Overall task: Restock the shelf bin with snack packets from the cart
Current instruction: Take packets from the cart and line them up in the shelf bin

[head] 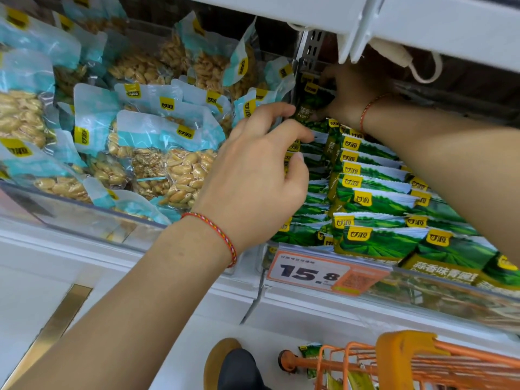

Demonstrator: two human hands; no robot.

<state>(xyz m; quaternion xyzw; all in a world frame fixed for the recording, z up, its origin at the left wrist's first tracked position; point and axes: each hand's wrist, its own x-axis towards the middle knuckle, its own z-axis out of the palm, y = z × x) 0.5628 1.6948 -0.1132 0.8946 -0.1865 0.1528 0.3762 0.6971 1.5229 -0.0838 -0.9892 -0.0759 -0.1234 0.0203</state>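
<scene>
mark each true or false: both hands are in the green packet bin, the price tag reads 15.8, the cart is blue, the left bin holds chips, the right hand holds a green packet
1. Both hands are at the green packet bin. True: left hand, right hand.
2. The price tag reads 15.8. True.
3. The cart is blue. False: orange.
4. The left bin holds chips. False: peanut packets.
5. The right hand holds a green packet. True.

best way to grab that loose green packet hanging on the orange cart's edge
Pinch the green packet by its top end, the flat strip with the yellow label, coming from above and from the left. It stands roughly upright outside the cart wires, so that end shows free, while the lower part sits against the wires and is blurry.
</scene>
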